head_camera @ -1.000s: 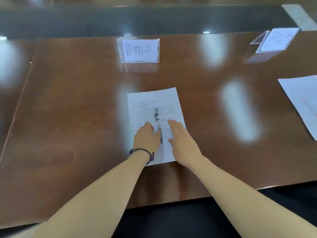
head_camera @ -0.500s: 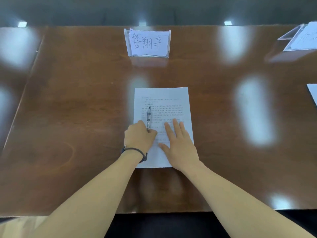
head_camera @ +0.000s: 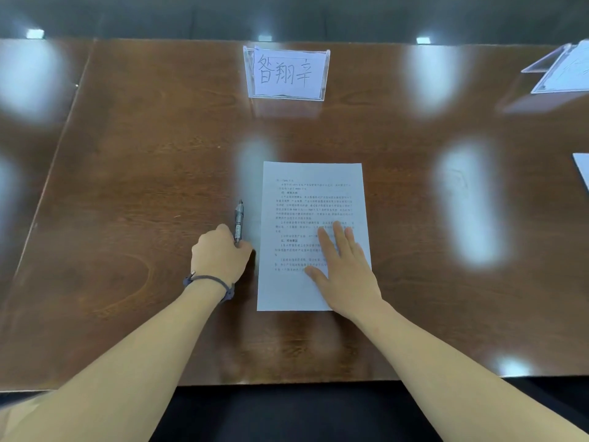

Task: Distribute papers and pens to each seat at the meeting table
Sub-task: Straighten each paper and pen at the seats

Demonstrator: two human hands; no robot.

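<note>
A printed white paper (head_camera: 314, 199) lies flat and square on the brown meeting table (head_camera: 143, 173), in front of a clear name card holder (head_camera: 287, 73). My right hand (head_camera: 342, 266) presses on the paper's lower right part with straight fingers. Just left of the paper, my left hand (head_camera: 220, 255) grips the lower end of a dark pen (head_camera: 238, 220). The pen points away from me over the bare table, beside the paper's left edge. A dark band circles my left wrist.
A second name card holder (head_camera: 564, 70) stands at the far right, with the corner of another sheet (head_camera: 583, 170) at the right edge. The table's near edge runs under my forearms. Bright light reflections dot the glossy surface.
My left hand has carried the pen leftward off the paper to the table beside it. The paper has been straightened. My right hand has stayed flat on it.
</note>
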